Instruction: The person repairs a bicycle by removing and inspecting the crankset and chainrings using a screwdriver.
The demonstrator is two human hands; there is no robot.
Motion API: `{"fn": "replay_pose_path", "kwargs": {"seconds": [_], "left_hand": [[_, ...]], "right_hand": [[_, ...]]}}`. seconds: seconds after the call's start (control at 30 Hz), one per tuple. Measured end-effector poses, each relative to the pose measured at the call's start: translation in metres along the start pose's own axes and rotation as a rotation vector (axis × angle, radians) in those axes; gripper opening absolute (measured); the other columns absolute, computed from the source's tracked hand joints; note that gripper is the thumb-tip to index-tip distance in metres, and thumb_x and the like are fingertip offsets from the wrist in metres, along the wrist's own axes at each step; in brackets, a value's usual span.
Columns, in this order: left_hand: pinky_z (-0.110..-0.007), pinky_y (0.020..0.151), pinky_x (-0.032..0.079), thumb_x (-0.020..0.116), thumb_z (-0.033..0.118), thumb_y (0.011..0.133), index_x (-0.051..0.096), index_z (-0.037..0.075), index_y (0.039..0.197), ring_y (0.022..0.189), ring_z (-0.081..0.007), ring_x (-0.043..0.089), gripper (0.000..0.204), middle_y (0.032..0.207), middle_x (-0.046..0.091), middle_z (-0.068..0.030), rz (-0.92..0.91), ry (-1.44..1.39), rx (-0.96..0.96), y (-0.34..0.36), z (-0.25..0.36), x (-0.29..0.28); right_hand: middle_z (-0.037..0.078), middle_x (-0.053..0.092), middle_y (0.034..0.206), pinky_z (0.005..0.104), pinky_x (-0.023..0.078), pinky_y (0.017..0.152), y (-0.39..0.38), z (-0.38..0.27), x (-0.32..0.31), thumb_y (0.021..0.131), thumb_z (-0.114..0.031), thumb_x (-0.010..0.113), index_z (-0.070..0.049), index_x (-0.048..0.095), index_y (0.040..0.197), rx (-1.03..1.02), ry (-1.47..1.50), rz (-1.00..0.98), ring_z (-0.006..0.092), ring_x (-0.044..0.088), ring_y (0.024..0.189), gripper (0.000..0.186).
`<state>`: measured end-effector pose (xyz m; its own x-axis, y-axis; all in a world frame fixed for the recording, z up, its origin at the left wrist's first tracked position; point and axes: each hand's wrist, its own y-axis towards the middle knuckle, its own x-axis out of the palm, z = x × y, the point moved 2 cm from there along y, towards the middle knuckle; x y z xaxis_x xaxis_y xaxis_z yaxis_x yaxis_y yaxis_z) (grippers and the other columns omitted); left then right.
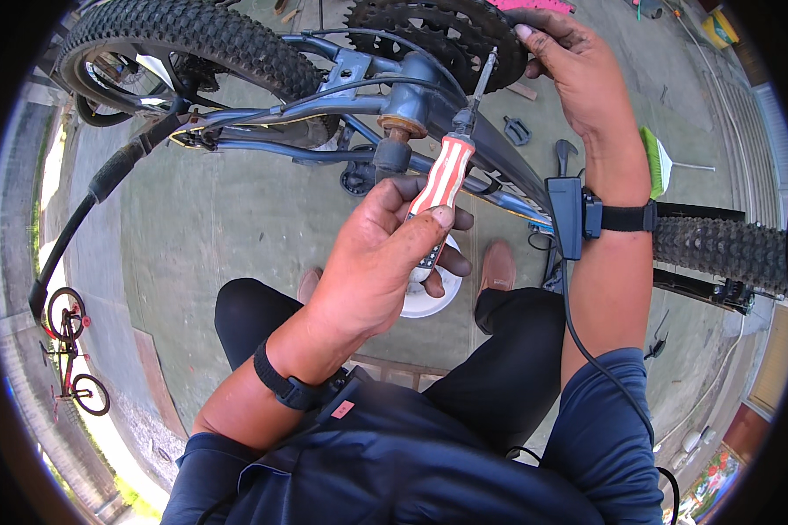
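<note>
A screwdriver (447,171) with a red-and-white striped handle is in my left hand (381,254), whose fingers and thumb wrap round the handle. Its shank points up and away, and the tip lies in front of the dark toothed chainrings (438,39); whether it touches them I cannot tell. My right hand (569,66) pinches the right rim of the chainrings, thumb on the near side, some fingers partly hidden. Just beyond my left hand is the blue-grey bike frame (359,103), with its bottom bracket (403,129) showing a rusty ring and a dark cylindrical end. Both hands look greasy.
A knobby wheel (184,39) stands at upper left, another tyre (718,249) at right. On the floor lie a pedal (517,131) and a wrench (566,157), with a green brush (652,162) nearby. Below my left hand is a white bowl (438,302). Further left stands a red bike (67,350).
</note>
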<state>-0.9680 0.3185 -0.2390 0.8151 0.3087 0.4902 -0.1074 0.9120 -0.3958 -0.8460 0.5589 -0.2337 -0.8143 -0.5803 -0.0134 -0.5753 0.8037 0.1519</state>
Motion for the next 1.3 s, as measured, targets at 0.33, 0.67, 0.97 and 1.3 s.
{"fn": "replay_pose_path", "kwargs": {"seconds": [0.33,0.67,0.97,1.3], "left_hand": [[-0.023,0.049,0.049,0.059,0.020,0.094,0.044,-0.001,0.121,0.071,-0.0181,0.067,0.037,0.102,0.062,-0.0128,-0.013,0.004,0.002,0.002,0.005,0.005],[-0.023,0.050,0.049,0.061,0.019,0.094,0.044,-0.002,0.118,0.071,-0.0163,0.066,0.037,0.101,0.062,-0.0113,-0.019,-0.020,0.006,0.001,0.005,0.008],[-0.023,0.049,0.049,0.061,0.019,0.093,0.044,-0.002,0.118,0.070,-0.0165,0.066,0.037,0.100,0.062,-0.0118,-0.019,-0.046,0.010,0.002,0.005,0.008],[-0.024,0.048,0.049,0.058,0.019,0.094,0.048,0.003,0.122,0.069,-0.0209,0.068,0.034,0.102,0.064,-0.0154,0.025,-0.010,0.007,0.001,0.003,0.005]], "right_hand": [[0.001,0.066,0.088,0.0212,0.049,0.064,-0.002,-0.012,0.010,0.094,-0.002,0.053,0.000,0.065,0.107,0.017,0.047,0.026,0.0081,0.061,0.072,0.018],[0.000,0.065,0.085,0.0202,0.047,0.060,-0.004,-0.008,0.007,0.094,-0.004,0.053,-0.001,0.066,0.106,-0.013,-0.040,0.041,0.0062,0.058,0.068,0.017],[-0.001,0.065,0.084,0.0198,0.046,0.059,-0.004,-0.011,0.011,0.094,-0.004,0.054,-0.002,0.066,0.106,-0.049,-0.060,0.049,0.0052,0.056,0.067,0.017],[-0.001,0.063,0.081,0.0220,0.047,0.062,-0.003,-0.015,0.013,0.092,-0.005,0.055,-0.002,0.065,0.100,-0.029,-0.088,0.073,0.0060,0.056,0.070,0.013]]}}
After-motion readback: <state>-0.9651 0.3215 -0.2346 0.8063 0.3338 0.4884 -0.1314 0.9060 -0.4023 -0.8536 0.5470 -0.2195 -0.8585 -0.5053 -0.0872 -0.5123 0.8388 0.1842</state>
